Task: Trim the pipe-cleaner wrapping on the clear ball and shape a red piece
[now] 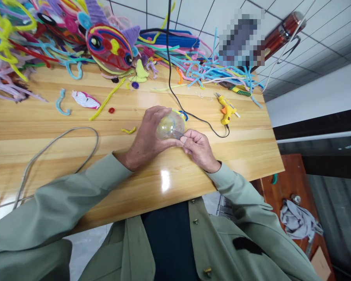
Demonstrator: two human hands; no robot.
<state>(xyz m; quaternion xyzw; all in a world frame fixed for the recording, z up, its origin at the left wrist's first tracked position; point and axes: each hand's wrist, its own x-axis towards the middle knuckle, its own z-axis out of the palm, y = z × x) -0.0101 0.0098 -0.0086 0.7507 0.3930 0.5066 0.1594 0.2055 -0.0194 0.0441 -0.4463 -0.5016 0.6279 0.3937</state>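
Observation:
My left hand (148, 134) is wrapped around a clear, rounded plastic shell (167, 127) with a yellow edging along its far side. Between the thumb and fingers of my right hand (199, 149) is a thin, grey, blade-like piece (178, 134). Its tip lies against the near right side of the shell; whether it goes through the plastic I cannot tell. Just beyond the shell shows a small blue loop (183, 115). A short yellow fuzzy stem (128, 130) lies left of my left hand.
A yellow glue gun (228, 111) lies to the right, its black cord (190, 113) crossing behind my hands. Colourful pipe cleaners (204, 70) and a decorated fish-like figure (112, 47) crowd the back. A grey cable (46, 144) loops at left; a red flask (280, 33) stands back right.

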